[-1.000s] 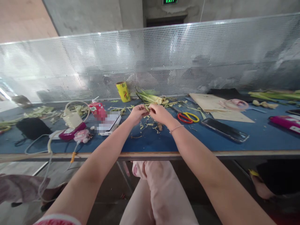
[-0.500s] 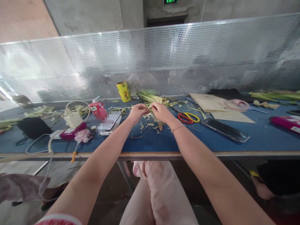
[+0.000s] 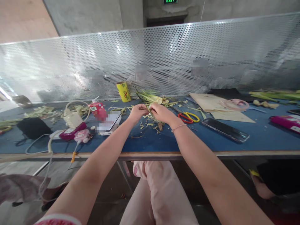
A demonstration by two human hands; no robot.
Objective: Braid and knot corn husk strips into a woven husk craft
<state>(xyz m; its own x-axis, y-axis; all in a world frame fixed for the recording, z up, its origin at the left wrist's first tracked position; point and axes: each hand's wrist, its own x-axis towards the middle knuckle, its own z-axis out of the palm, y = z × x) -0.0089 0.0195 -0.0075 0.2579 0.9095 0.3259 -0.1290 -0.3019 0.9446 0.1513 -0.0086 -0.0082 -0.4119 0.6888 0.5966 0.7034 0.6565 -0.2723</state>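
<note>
A thin green plant strip [image 3: 148, 108] runs between my two hands, low over the blue tabletop. My left hand [image 3: 138, 112] pinches it with thumb and forefinger. My right hand [image 3: 159, 112], with a thin bracelet at the wrist, has its fingers closed on the same strip, close beside the left. Just behind my hands lies a heap of green stalks and leaves [image 3: 152, 98]. Pale trimmings [image 3: 152, 128] are scattered beneath and in front of them. Scissors with one red and one yellow handle [image 3: 192, 117] lie to the right of my right hand.
A yellow can-like tube [image 3: 123, 92] stands at the perforated metal screen [image 3: 164, 56]. On the left are a red pouch [image 3: 98, 110], a white box [image 3: 112, 123] and cables. A phone [image 3: 225, 130] and cardboard sheets [image 3: 217, 106] lie right. People's feet show below the table.
My right hand has turned slightly and both hands have come a little closer together around the strip. The things on the table stay where they were.
</note>
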